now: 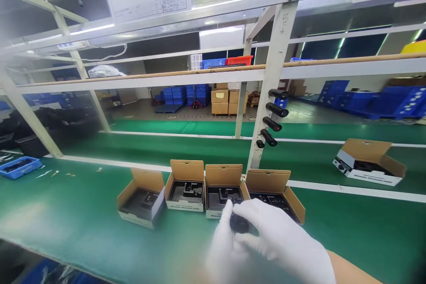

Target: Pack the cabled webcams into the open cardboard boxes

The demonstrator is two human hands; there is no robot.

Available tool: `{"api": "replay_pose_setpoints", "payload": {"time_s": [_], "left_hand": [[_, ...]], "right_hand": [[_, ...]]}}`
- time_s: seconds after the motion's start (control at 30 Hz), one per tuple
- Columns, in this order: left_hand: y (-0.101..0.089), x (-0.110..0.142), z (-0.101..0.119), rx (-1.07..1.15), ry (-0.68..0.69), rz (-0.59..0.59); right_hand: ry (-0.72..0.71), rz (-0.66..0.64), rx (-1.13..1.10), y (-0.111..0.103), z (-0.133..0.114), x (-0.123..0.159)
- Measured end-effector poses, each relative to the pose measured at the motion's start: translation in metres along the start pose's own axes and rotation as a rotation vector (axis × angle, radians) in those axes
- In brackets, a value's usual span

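Observation:
Both my hands wear white gloves and meet low in the view, right of centre. Between them is a small round black object [238, 224]; its exact kind does not show. My right hand [278, 235] closes its thumb and fingers around one side. My left hand [223, 242], blurred low down, grips the other side. Just behind the hands stands an open white carton [213, 214] with a black insert and black device parts. The right hand partly covers another open carton [296, 204]. To the left are an open carton [184, 205] and a tilted-looking one [138, 218].
Further right, an open carton [372, 176] sits behind a white strip. A white post [261, 142] with several black rolls [277, 109] rises behind the cartons. A shelf beam [166, 80] crosses overhead. At far left lies a blue tray [20, 169] of dark items.

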State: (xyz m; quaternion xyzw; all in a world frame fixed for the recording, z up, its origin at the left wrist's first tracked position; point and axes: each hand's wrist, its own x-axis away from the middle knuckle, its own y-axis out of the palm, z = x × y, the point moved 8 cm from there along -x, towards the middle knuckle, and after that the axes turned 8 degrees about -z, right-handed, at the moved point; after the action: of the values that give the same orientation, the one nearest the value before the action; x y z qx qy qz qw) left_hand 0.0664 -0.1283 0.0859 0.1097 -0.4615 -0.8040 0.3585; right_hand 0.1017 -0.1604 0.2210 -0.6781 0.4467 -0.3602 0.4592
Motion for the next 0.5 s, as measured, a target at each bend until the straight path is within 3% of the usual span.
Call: {"api": "replay_pose_setpoints", "payload": {"time_s": [0.17, 0.37, 0.5], "left_hand": [[0.005, 0.01, -0.001, -0.051, -0.045, 0.06], [0.011, 0.041, 0.035, -0.429, 0.3, 0.138], [0.003, 0.051, 0.066, -0.64, 0.416, 0.058]], "right_hand": [[-0.052, -0.02, -0.007, 0.003, -0.002, -0.004], [-0.049, 0.109, 0.266, 0.001, -0.009, -0.012], [-0.162, 0.173, 0.15, -0.009, -0.02, -0.014]]}}
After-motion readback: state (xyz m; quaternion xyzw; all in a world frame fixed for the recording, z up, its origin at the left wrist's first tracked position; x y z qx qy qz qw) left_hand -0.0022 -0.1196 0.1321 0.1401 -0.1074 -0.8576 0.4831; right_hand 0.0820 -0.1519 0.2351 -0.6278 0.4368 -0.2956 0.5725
